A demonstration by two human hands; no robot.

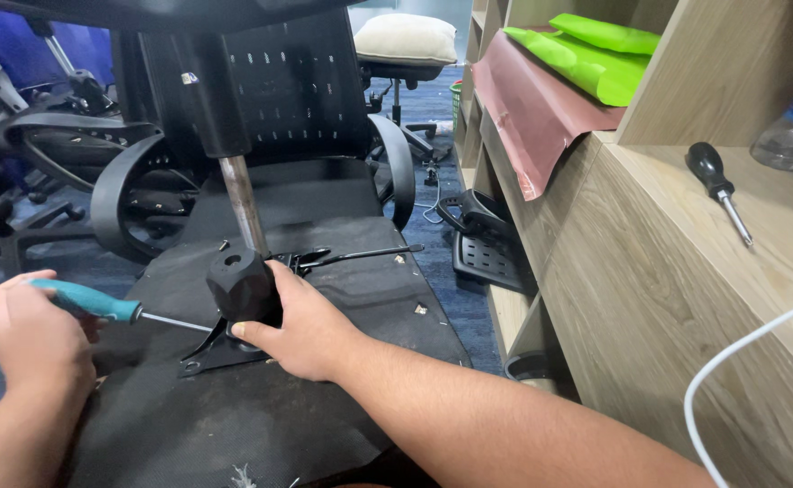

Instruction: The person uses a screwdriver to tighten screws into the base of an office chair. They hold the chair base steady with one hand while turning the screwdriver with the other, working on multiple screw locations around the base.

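Holding: the black mechanism block (244, 287) at lower centre of the frame is gripped by the right hand (306, 327), fingers wrapped around its right side, apparently so it is kept from turning.
Block's place: it is seated on a black metal plate (211, 351) on the upturned chair seat (261, 398), with the steel gas-lift rod (242, 205) rising from it toward the upper centre.
Driving: a teal-handled screwdriver (98, 305) is clenched in the left hand (33, 339) at lower left, fingers closed on the handle; its shaft is laid nearly level so the tip is brought to the base of the block.
Lever: a thin black rod (365, 254) is seen jutting to the right of the block.
Loose bits: small pale scraps (420, 309) are scattered on the seat.
Behind: a black mesh chair back (297, 86) is stood at upper centre.
Right side: a wooden shelf unit (686, 271) is occupied by a black-handled screwdriver (718, 188), a white cable (731, 361) and green sheets (586, 54).
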